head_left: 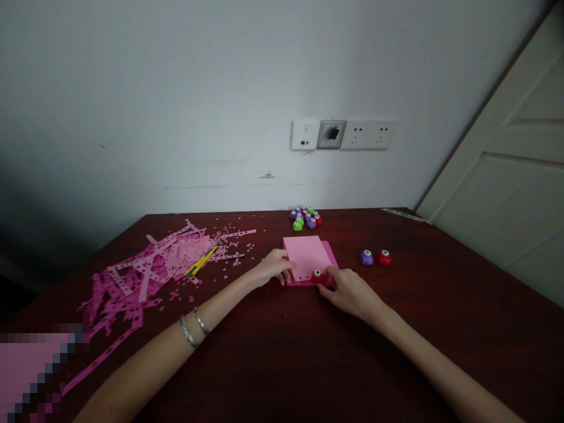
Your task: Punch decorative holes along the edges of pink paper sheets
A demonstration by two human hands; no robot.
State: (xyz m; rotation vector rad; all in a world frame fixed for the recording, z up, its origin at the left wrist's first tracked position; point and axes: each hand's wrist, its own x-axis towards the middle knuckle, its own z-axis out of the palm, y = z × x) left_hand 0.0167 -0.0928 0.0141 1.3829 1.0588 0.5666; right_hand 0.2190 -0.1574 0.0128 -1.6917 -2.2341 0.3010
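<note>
A sheet of light pink paper (308,256) lies on top of darker pink paper (331,254) in the middle of the table. At its left edge, my left hand (274,267) grips the sheet between thumb and fingers. My right hand (350,290) has its thumb and fingers closed on a small red craft punch (317,277) at the sheet's near edge. A few small punched holes show along that edge, left of the punch. Off to the right stand a purple craft punch (366,257) and another red craft punch (385,257), both apart from my hand.
Punched pink paper strips (150,264) are heaped on the left, with tiny cut-outs scattered around. A yellow utility knife (201,262) rests on them. Several colourful punches (305,217) cluster by the wall (220,106). A ruler-like strip (405,215) lies at the table's (282,364) back right.
</note>
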